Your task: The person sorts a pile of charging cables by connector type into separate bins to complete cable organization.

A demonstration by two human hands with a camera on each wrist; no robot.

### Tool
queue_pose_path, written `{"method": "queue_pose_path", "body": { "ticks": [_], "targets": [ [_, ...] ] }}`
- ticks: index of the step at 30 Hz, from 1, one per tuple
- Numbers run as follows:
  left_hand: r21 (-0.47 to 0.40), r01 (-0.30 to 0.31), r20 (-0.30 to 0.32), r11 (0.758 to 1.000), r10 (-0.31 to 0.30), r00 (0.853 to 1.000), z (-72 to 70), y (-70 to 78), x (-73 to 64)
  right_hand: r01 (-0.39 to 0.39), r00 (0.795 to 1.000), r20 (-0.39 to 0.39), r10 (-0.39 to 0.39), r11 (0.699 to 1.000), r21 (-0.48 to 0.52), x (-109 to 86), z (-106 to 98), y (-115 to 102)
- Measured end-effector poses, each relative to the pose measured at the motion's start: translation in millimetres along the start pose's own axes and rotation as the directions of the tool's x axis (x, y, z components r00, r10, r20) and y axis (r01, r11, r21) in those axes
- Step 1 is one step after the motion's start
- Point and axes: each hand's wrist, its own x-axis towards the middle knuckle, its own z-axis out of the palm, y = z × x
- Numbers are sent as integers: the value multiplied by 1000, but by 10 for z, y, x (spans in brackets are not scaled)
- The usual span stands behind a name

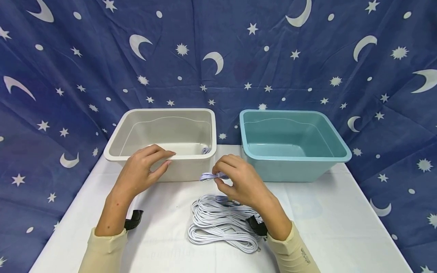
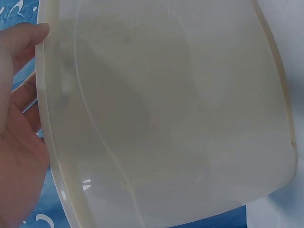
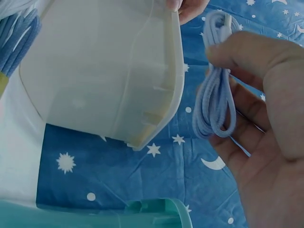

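My right hand [image 1: 240,180] pinches a small coiled lavender cable [image 3: 216,102] between thumb and fingers, above the table and in front of the gap between two bins. A white band wraps the coil, and a plug end shows near its top in the right wrist view. My left hand [image 1: 141,168] has its thumb outside and its fingers inside the front rim of the off-white bin [image 1: 117,157], holding that rim. Inside this bin, at its right end, lies another lavender cable [image 1: 206,150]. Below my right hand, a pile of coiled white cables [image 1: 218,223] rests on the table.
A teal bin [image 1: 290,168] stands right of the off-white one. More lavender cable [image 1: 222,198] lies at the pile's far end. Behind the bins hangs a blue curtain [image 1: 235,68] with moons and stars. White cloth [image 1: 160,246] covers the table.
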Motion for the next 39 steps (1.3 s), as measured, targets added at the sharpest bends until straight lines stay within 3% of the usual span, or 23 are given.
{"method": "queue_pose_path", "body": {
  "ticks": [13, 24, 39],
  "targets": [
    [-2, -1, -14, 1000, 1, 1000, 6, -8, -4, -14, 988, -152, 18, 999, 31, 178, 89, -20],
    [-7, -7, -22, 1000, 6, 1000, 6, -8, -12, -59, 957, -282, 65, 998, 29, 256, 163, 2],
    [-4, 0, -12, 1000, 0, 1000, 15, -3, 2, -158, 937, -316, 149, 987, -3, 278, 284, 34]
  ]
}}
